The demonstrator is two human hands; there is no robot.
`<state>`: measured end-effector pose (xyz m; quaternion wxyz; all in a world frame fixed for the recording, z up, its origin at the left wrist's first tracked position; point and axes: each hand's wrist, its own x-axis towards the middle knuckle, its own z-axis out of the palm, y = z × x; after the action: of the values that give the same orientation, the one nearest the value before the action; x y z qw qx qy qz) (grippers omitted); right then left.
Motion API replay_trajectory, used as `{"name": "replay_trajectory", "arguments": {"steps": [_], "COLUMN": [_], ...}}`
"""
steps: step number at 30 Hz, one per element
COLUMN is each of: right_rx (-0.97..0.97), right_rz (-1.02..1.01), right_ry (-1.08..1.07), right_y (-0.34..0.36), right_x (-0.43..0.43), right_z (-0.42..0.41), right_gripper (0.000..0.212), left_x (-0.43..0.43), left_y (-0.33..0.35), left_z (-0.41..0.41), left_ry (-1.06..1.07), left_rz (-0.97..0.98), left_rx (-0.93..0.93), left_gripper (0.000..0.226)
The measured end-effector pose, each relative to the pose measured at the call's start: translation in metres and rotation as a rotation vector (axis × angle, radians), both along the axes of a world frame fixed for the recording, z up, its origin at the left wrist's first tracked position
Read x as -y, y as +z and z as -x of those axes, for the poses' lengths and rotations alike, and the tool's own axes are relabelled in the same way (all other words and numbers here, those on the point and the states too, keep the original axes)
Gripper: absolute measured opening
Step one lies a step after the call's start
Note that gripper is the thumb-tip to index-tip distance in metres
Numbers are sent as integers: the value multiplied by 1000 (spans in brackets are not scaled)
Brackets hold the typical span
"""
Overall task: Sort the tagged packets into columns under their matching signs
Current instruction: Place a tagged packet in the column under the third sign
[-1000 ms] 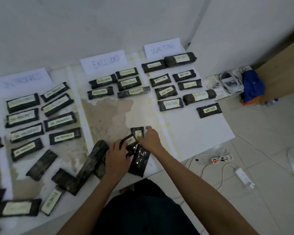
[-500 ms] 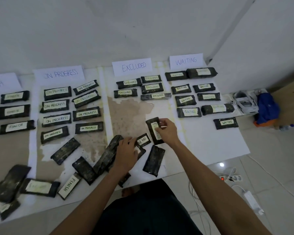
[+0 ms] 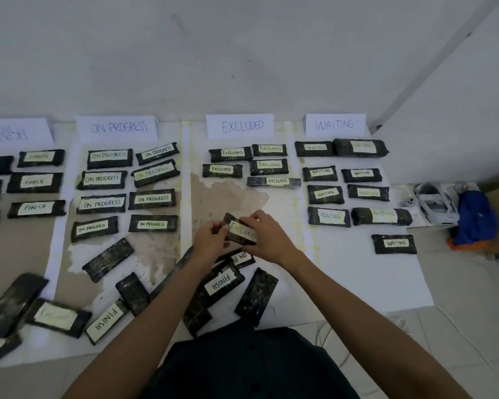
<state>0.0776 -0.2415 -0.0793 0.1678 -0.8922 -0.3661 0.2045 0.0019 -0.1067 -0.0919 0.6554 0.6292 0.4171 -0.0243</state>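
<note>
L hand [image 3: 211, 240] + R hand [image 3: 271, 240]: fingers [image 3: 252, 217] clamped on EXCLUDED-tagged packet [image 3: 241, 230], held well below EXCLUDED sign [image 3: 239, 126], past sorted column [image 3: 268, 167]. Unsorted pile [image 3: 221, 282] further below, under wrists. Pkts flat, black, glossy, paper-labelled.

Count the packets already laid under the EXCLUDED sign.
5: top-left packet, top-right packet, middle-left packet, middle-right packet, bottom-right packet. The held packet, between left hand and right hand, is not counted. None seems hidden.

Dim, flat indoor light, soft shadows, wide-angle bend at edges, slight blur on far-left labels
</note>
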Motion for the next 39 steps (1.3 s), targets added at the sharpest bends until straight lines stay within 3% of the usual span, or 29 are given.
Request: {"name": "replay_trajectory", "arguments": {"steps": [4, 13, 17, 22, 31, 34, 39], "right_rx": [92, 80, 85, 98, -12, -108, -78], "right_rz": [71, 105, 103, 125, 65, 119, 285], "right_ry": [77, 155, 215, 277, 328, 459, 567], "right_y": [-6, -30, -39, -47, -37, -32, -43], "right_x": [-20, -76, -97, -104, -65, -37, -10], "right_z": [-21, -86, -101, -108, -74, -45, -8], "right_gripper": [68, 55, 54, 55, 55, 60, 61], "left_x": [-14, -59, -71, -81, -62, -48, -29], "left_y": [-6, -15, -11, -24, -14, -13, -17], "left_z": [-16, -37, -52, -57, -23, 7, 47], "left_ry": [23, -220, -306, -430, -481, -538, -559], "left_rz": [-109, -429, -516, -571, -664, -708, -734], "left_rx": [-4, -130, -96, -110, -147, -88, -126], "left_gripper": [15, 44, 36, 43, 52, 45, 38]}}
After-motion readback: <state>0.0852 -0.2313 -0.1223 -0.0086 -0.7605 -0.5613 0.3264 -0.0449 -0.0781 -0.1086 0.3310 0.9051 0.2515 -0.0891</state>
